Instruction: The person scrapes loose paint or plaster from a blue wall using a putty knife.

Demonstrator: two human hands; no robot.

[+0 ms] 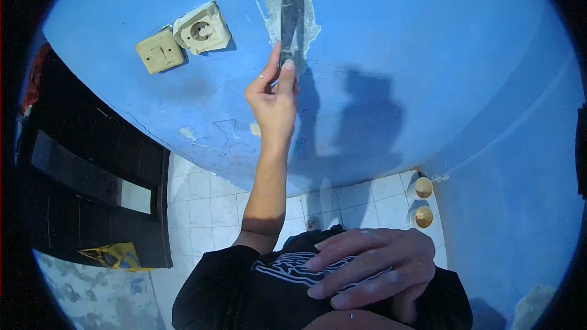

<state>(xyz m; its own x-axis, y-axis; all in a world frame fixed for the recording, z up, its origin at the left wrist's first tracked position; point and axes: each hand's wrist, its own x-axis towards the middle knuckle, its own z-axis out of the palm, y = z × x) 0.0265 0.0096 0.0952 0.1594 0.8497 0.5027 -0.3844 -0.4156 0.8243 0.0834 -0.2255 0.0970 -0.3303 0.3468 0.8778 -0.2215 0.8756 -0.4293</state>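
My left hand reaches up to the blue wall, its thumb and fingers pinched on the lower end of a putty knife. The flat dark blade points upward over a rough grey-white patch of putty, and whether it presses on the wall cannot be made out. My right hand is close to the camera in front of my chest, fingers spread and loosely bent, holding nothing. Whitish smears show on its fingers.
A light switch and a wall socket are left of the patch. Dark furniture with a yellow bag stands at left. Two round yellowish containers sit on the white tiled floor by the right corner.
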